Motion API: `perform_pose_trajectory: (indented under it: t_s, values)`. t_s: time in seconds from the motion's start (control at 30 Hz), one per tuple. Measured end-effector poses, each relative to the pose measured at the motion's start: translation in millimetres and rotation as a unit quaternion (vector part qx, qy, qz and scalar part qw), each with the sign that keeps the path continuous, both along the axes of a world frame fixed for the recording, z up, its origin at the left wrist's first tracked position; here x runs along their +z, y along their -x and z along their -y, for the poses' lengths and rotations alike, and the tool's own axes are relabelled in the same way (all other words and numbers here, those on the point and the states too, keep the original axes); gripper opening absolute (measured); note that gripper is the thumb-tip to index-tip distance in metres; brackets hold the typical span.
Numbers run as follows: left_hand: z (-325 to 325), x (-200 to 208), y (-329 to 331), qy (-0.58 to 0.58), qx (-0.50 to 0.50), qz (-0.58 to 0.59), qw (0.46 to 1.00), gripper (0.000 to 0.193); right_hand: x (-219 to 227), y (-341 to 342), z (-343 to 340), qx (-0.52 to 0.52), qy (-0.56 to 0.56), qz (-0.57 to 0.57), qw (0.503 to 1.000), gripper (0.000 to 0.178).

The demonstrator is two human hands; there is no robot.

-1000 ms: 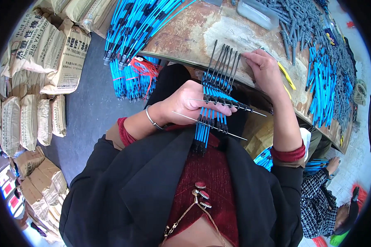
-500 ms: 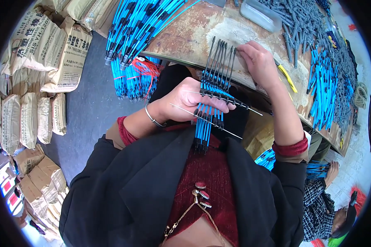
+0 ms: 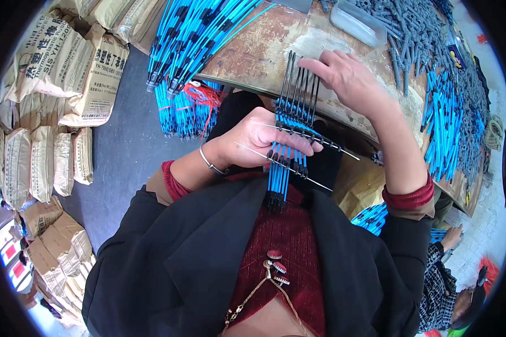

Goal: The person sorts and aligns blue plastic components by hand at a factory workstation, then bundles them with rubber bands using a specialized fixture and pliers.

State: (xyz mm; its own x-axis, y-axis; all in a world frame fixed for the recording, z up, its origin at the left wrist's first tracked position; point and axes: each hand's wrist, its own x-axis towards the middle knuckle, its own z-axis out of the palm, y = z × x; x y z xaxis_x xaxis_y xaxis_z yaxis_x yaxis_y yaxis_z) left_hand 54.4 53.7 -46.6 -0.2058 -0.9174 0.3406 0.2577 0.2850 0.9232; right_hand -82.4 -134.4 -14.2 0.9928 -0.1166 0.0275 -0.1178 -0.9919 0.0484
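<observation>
My left hand (image 3: 260, 133) is wrapped round a row of thin blue-and-black rods (image 3: 295, 115), held upright in front of my chest. Two thin metal skewers (image 3: 343, 150) cross the rods, one above the other, through small black pieces. The rods' blue lower ends (image 3: 278, 182) hang below the hand, while slim black tips (image 3: 290, 76) stick up above it. My right hand (image 3: 351, 78) is raised beside these tips. One of its digits stretches across the tops of several and appears to touch them; the other fingers are bent and apart from it.
A worn wooden table (image 3: 247, 53) lies ahead, bearing blue rods (image 3: 194, 36), a clear plastic tray (image 3: 358, 23) and heaped grey parts (image 3: 413, 33). More blue rods (image 3: 447, 135) lie at right. Paper sacks (image 3: 56, 62) are stacked at left. Another person's hand (image 3: 451, 238) shows at lower right.
My right hand has moved left and slightly up, from beside the rightmost black tips to over several of them. The left hand keeps its hold, almost still.
</observation>
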Motion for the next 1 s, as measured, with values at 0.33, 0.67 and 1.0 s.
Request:
perform_pose_trajectory:
  t_s: [0.33,0.67,1.0]
  values:
    - [-5,2,3,-0.083,-0.031,-0.044,0.995,0.020,1,6,-6,-0.055,-0.135,0.001,0.989,0.042]
    - [-6,8,6,-0.150,-0.065,-0.112,0.980,0.022,9,19,-5,-0.110,-0.153,-0.004,0.982,0.031]
    - [2,-4,5,-0.016,-0.032,0.017,0.999,0.025,9,34,-11,-0.115,-0.129,0.008,0.985,0.027]
